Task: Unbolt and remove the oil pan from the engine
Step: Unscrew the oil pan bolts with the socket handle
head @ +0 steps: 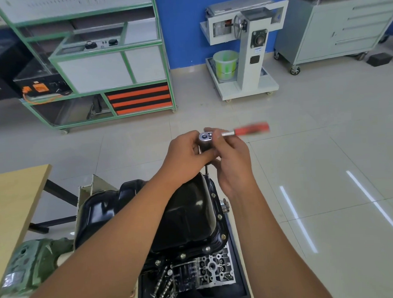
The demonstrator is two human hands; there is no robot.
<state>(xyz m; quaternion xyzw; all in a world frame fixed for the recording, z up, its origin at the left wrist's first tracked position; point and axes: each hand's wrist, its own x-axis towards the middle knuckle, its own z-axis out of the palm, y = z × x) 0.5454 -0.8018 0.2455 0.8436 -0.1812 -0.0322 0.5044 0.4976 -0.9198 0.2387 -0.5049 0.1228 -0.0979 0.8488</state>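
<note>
Both hands hold a ratchet (213, 137) above the glossy black oil pan (189, 216). The left hand (186, 153) curls round its metal socket; the right hand (232, 160) pinches the chrome head. The blurred red handle points right. Bolts (219, 216) line the pan's rim, its long axis running away from the viewer. A wooden table (13, 202) stands left.
</note>
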